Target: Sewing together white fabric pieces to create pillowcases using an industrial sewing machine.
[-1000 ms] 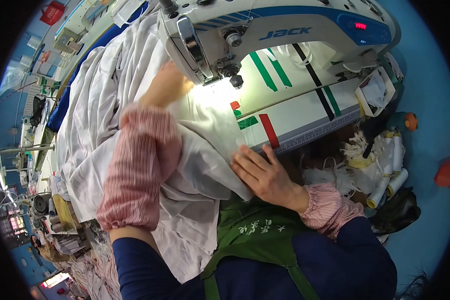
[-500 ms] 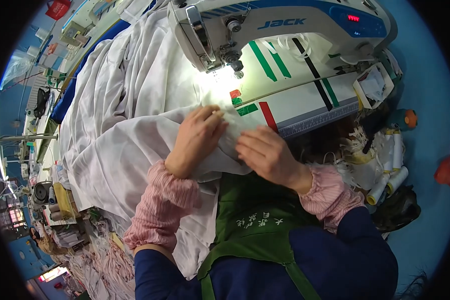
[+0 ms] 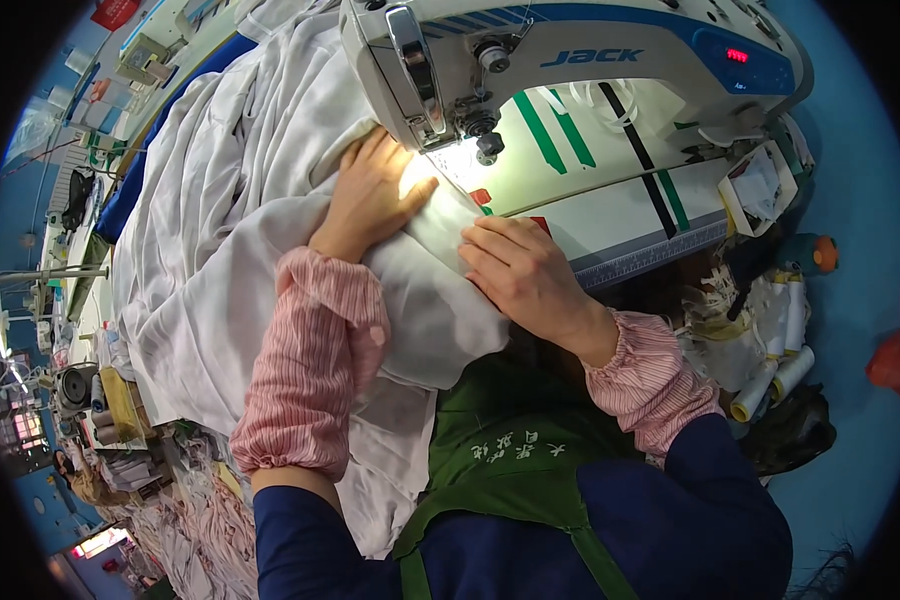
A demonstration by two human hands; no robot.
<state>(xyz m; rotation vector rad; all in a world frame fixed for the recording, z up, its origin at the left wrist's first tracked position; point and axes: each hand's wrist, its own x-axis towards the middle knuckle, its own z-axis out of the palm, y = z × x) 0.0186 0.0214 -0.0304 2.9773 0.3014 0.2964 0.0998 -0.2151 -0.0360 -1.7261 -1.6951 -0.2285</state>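
Head view. The left hand lay flat and palm-down on the white fabric, fingers extended and close together, fingertips reaching to just beside the needle area of the sewing machine. The hand gripped nothing; it pressed on the cloth. The right hand rested palm-down on a folded edge of the same fabric, fingers slightly curled and pointing toward the left hand, at the front edge of the machine table. Whether its fingertips pinched the fold could not be told.

The white fabric was bunched in a large heap to the left of the machine head, ran under both hands and hung over the table edge into the person's lap. A lamp under the machine head lit the cloth brightly between the left-hand fingers and the presser foot.

The table surface was white with green, black and red tape strips. Both forearms wore pink striped sleeve covers. A green apron covered a dark blue top. Rolls of white tape lay to the right, below the table.
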